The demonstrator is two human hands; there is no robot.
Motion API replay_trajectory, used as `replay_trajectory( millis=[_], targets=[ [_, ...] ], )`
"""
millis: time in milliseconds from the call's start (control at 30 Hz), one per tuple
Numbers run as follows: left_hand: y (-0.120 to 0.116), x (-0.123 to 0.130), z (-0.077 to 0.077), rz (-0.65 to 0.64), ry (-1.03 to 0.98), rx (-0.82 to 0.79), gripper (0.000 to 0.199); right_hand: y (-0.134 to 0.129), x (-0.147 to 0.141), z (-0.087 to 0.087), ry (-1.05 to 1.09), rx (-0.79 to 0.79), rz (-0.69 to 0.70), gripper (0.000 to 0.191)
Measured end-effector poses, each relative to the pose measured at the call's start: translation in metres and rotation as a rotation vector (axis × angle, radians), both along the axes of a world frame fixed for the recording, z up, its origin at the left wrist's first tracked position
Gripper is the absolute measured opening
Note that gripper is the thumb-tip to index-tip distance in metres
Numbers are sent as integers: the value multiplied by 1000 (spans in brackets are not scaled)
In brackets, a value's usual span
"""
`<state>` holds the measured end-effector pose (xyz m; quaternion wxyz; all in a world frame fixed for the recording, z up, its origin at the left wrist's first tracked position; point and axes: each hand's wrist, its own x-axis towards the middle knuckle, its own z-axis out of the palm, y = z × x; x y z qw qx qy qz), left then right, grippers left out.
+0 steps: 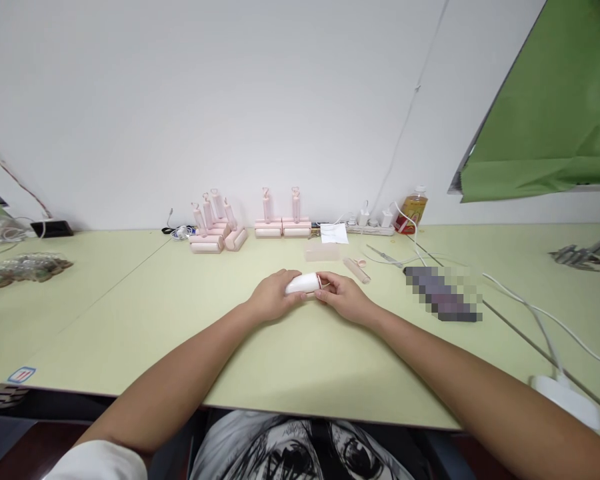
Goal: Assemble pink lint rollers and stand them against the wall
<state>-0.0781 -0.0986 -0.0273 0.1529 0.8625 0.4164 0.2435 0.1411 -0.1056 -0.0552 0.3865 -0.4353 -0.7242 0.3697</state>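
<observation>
A white lint roller [303, 284] with a pink rim at its right end lies sideways between my two hands, low over the table. My left hand [274, 297] is wrapped round its left end. At the pink-rimmed end, my right hand [347, 298] grips with thumb and fingers. Just beyond my right hand lies a separate pink handle [356, 270] with a ring at its tip. A see-through pink cover [322, 252] rests behind the roller. Several assembled pink lint rollers [207, 244] stand with handles upright near the wall, left of centre and in the middle.
A power strip [373, 229] with chargers and white cables runs along the wall beside a bottle [413, 210]. Tweezers [384, 255] and a blurred-out dark object [443, 295] lie to the right. Plastic-wrapped items [25, 270] sit far left; a white charger [565, 399] is front right.
</observation>
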Motion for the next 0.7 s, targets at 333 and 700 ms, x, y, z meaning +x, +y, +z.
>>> replay_trajectory(
  millis=[333,700],
  targets=[
    [3,-1,-4,-26,-52,-35,47,2,0,-1,9,29,32,34],
    [1,2,-2,-14,-115,-89,42,2,-2,-3,70,-17,-20,47]
  ],
)
